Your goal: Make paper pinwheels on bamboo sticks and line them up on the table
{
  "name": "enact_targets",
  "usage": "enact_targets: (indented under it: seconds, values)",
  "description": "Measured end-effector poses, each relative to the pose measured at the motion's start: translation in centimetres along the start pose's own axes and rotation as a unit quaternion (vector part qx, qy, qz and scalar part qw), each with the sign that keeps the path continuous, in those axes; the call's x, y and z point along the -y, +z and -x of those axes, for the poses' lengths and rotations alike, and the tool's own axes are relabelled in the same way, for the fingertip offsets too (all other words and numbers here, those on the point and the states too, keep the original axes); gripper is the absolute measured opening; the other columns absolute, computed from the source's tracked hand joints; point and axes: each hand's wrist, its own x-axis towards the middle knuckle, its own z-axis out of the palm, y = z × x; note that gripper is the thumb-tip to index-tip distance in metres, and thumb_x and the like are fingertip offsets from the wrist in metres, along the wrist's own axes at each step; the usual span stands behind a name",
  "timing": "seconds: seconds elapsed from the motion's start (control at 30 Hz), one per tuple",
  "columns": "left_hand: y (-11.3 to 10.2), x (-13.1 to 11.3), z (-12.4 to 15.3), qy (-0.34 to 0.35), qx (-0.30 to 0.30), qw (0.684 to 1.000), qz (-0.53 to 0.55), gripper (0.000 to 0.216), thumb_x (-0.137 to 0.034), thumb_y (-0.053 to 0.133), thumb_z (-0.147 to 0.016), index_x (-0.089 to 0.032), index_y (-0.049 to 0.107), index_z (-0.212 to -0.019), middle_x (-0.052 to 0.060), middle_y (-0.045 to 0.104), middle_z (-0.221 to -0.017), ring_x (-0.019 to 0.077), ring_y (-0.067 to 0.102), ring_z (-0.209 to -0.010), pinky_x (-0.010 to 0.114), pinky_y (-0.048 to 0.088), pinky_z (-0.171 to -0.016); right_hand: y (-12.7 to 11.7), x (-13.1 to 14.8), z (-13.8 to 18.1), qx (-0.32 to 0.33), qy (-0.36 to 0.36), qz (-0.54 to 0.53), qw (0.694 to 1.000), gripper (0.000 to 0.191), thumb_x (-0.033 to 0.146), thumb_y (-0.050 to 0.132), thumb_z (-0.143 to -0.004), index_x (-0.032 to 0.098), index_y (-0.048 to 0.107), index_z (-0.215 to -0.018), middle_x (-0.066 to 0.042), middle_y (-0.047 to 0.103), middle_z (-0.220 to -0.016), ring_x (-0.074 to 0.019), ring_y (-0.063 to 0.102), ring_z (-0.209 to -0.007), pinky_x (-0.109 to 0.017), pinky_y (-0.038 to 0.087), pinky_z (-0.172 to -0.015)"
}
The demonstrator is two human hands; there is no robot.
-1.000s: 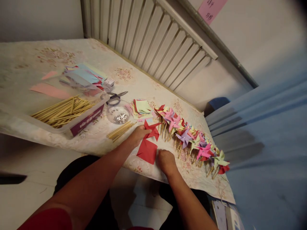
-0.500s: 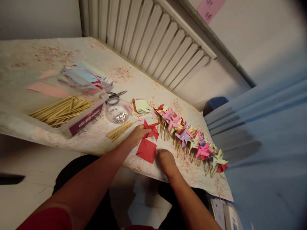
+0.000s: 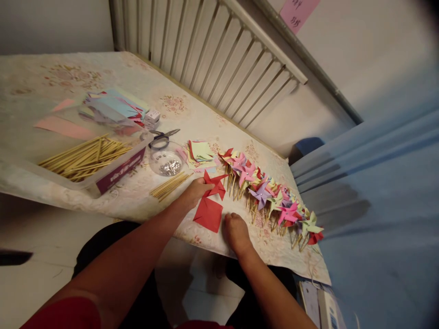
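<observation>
My left hand [image 3: 195, 192] is closed on a red paper pinwheel [image 3: 215, 185] at the table's near edge. Just below it a flat red paper square [image 3: 208, 213] lies on the cloth. My right hand [image 3: 236, 233] rests beside that square with its fingers curled under; what they hold, if anything, is hidden. A long row of finished pinwheels [image 3: 270, 196] on sticks, pink, purple, yellow, green and red, runs to the right of both hands.
A clear box of bamboo sticks [image 3: 85, 160] stands at the left, with coloured paper sheets [image 3: 113, 107] behind. Loose sticks [image 3: 170, 185], a small dish of metal pins [image 3: 168, 164], scissors [image 3: 163, 135] and cut paper squares [image 3: 200, 152] lie near my left hand. A radiator [image 3: 219, 59] backs the table.
Both hands stay almost where they were on the red pinwheel and beside the red square. Only the view has drifted slightly.
</observation>
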Motion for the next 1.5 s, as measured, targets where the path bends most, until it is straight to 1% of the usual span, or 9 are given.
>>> enact_targets:
  seconds: [0.17,0.33,0.43,0.53,0.67,0.83,1.0,1.17,1.5]
  values:
    - [-0.2,0.2,-0.2,0.001,0.01,1.0,0.006,0.023,-0.017,0.073,-0.057,-0.012,0.068,-0.079,0.006,0.073,-0.072,0.017,0.065,-0.061,0.029,0.05,-0.063,0.8,-0.5,-0.2,-0.04,0.039,-0.06,0.997,0.025,0.008,0.045,-0.089,0.011,0.068,-0.094,-0.013,0.07,-0.092,-0.0195,0.064,-0.086,-0.027,0.044,-0.076]
    - [-0.3,0.5,-0.4,0.014,0.001,1.0,0.003,0.023,-0.017,0.073,-0.06,-0.011,0.069,-0.081,0.006,0.072,-0.071,0.017,0.065,-0.062,0.03,0.05,-0.064,0.6,-1.0,0.0,-0.087,0.047,-0.204,0.974,0.02,0.012,0.05,-0.084,0.015,0.069,-0.079,-0.006,0.07,-0.08,-0.0153,0.063,-0.075,-0.022,0.042,-0.07]
    - [-0.3,0.5,-0.3,0.021,-0.001,1.0,0.008,0.023,-0.016,0.073,-0.06,-0.011,0.07,-0.082,0.007,0.074,-0.075,0.0166,0.065,-0.062,0.029,0.05,-0.065,-0.5,-1.0,-0.5,-0.159,0.042,-0.296,0.941,0.019,0.016,0.051,-0.082,0.017,0.066,-0.072,-0.003,0.067,-0.072,-0.0147,0.06,-0.069,-0.022,0.042,-0.068]
    - [-0.3,0.4,-0.2,0.027,-0.005,1.0,0.011,0.021,-0.016,0.073,-0.06,-0.011,0.07,-0.081,0.006,0.073,-0.073,0.0159,0.064,-0.061,0.029,0.05,-0.067,-2.3,-0.3,-1.7,-0.234,0.022,-0.36,0.903,0.018,0.021,0.052,-0.082,0.017,0.065,-0.07,-0.002,0.065,-0.071,-0.0149,0.058,-0.068,-0.023,0.043,-0.068]
    - [-0.3,0.3,-0.4,0.026,0.008,1.0,0.01,0.02,-0.016,0.073,-0.06,-0.012,0.07,-0.08,0.005,0.072,-0.071,0.0163,0.065,-0.064,0.029,0.05,-0.07,-4.6,1.2,-3.5,-0.279,0.009,-0.388,0.879,0.017,0.023,0.053,-0.082,0.018,0.066,-0.074,-0.001,0.063,-0.072,-0.0143,0.055,-0.067,-0.024,0.044,-0.069]
    - [-0.1,0.0,-0.3,0.03,0.014,0.999,0.007,0.017,-0.014,0.072,-0.061,-0.01,0.072,-0.078,0.006,0.073,-0.072,0.0158,0.066,-0.067,0.028,0.05,-0.072,-5.3,2.2,-5.3,-0.285,-0.011,-0.399,0.872,0.016,0.023,0.054,-0.081,0.017,0.067,-0.075,0.0,0.062,-0.071,-0.0137,0.054,-0.068,-0.023,0.043,-0.069]
    - [0.1,-0.2,0.0,0.033,0.014,0.999,0.007,0.017,-0.013,0.07,-0.06,-0.011,0.071,-0.077,0.006,0.074,-0.074,0.0157,0.066,-0.069,0.027,0.051,-0.072,-4.6,2.2,-6.4,-0.292,-0.011,-0.418,0.86,0.015,0.024,0.057,-0.08,0.018,0.068,-0.073,0.0,0.061,-0.069,-0.014,0.054,-0.067,-0.024,0.042,-0.067]
    - [-0.2,0.2,-0.4,0.042,0.005,0.999,-0.029,0.021,-0.017,0.072,-0.06,-0.01,0.071,-0.079,0.004,0.072,-0.071,0.015,0.066,-0.067,0.027,0.05,-0.07,-4.0,1.9,-6.9,-0.319,-0.035,-0.436,0.841,0.013,0.024,0.059,-0.079,0.019,0.067,-0.069,0.001,0.059,-0.065,-0.0144,0.052,-0.062,-0.026,0.04,-0.063]
    - [0.0,0.0,-0.2,0.051,0.002,0.997,-0.052,0.016,-0.013,0.068,-0.064,-0.011,0.07,-0.08,0.004,0.073,-0.074,0.0136,0.065,-0.066,0.026,0.051,-0.068,-4.2,1.9,-7.1,-0.315,-0.051,-0.424,0.848,0.013,0.022,0.06,-0.079,0.019,0.067,-0.068,0.0,0.06,-0.064,-0.0152,0.053,-0.063,-0.027,0.039,-0.064]
